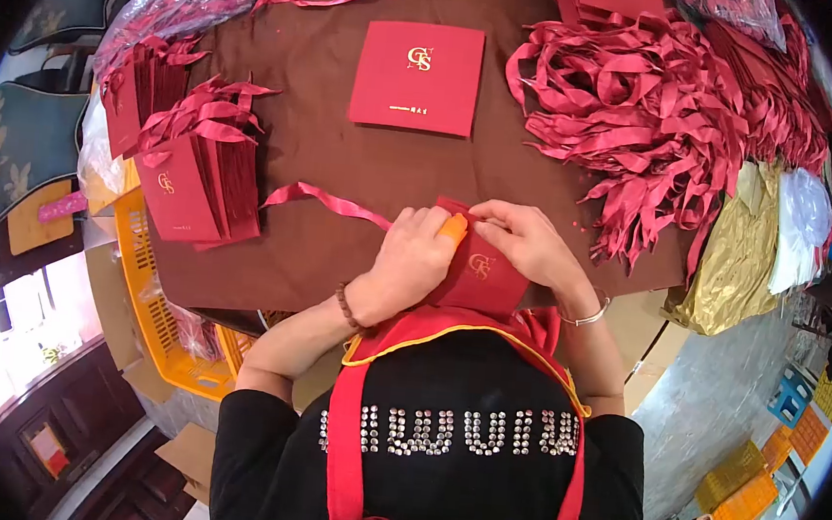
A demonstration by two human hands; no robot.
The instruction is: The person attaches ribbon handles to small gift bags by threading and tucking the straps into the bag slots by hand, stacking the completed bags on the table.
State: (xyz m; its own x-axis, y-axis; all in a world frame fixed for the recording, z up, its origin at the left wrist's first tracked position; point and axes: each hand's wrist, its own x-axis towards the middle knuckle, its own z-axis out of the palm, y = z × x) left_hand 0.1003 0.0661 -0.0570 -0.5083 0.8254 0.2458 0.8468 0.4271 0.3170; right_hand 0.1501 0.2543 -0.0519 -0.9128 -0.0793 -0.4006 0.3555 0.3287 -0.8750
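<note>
A red pouch [479, 270] with a gold logo lies at the table's front edge, between my hands. My left hand [411, 255] is closed at its upper left corner, with an orange cover on one finger. A pink-red ribbon [342, 204] trails left from this hand across the cloth. My right hand [530, 245] pinches at the pouch's top edge, thumb and forefinger together. What lies between its fingertips is too small to make out. Beyond the hands, a flat red square card [417, 79] with the same gold logo rests on the brown cloth.
Stacked red pouches with ribbons [192, 189] stand at the left. A large heap of red ribbons [642, 121] covers the right side, beside gold wrapping [729, 255]. An orange crate [161, 328] sits below the brown tablecloth [317, 154] at the left.
</note>
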